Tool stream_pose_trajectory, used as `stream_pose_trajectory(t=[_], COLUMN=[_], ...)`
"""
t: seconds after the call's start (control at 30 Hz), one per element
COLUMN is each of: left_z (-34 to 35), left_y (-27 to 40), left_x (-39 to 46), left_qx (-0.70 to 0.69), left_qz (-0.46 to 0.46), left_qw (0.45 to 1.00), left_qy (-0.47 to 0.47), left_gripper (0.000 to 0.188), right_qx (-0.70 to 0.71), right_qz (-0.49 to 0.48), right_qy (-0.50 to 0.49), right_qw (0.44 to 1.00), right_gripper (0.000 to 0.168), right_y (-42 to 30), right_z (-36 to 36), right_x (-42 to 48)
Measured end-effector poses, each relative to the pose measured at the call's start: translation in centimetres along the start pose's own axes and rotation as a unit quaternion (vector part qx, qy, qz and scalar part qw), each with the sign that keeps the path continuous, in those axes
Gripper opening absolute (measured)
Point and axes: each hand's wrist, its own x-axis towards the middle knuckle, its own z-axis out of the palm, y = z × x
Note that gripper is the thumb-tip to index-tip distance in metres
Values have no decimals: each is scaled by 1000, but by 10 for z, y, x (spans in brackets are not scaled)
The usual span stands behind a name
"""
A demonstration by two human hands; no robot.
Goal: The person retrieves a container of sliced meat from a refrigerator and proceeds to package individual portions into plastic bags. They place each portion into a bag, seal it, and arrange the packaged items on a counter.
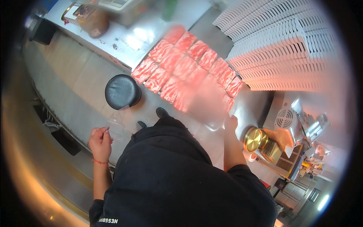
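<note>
Rows of sliced marbled meat [181, 66] lie side by side on a tray before me, its lower part blurred by a smudge on the picture. My left hand [100, 141], with a red string at the wrist, is off to the left over the floor, thumb and fingers pinched on a thin clear plastic film [117, 122] that hangs beside it. At the tray's lower right corner is my right hand [231, 122]; its fingers are partly hidden by the blur, so its grip cannot be made out.
A round black stool [122, 91] stands on the floor left of the meat. Stacked white slotted plastic trays [272, 54] rise at the upper right. Gold-coloured round pans [253, 139] and a metal slicing machine [292, 122] are at the right. A jar [95, 24] stands on the white counter [113, 46].
</note>
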Motion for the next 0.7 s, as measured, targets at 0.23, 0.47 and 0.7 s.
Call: stream_pose_trajectory(t=[0.23,0.47,0.7], left_z=[-6,-9,-9], left_y=[20,16,15], left_x=[8,9,5], left_qx=[7,7,-37], left_qz=[27,23,0], left_qw=[1000,999,999], left_qy=[-11,-21,-5], left_gripper=[14,13,14], right_qx=[-101,-66,45], right_qz=[213,219,231], right_qy=[-55,-32,-20], right_qw=[970,973,972], right_gripper=[29,27,26], right_y=[-26,-48,-61], right_z=[15,8,2], right_x=[17,6,10])
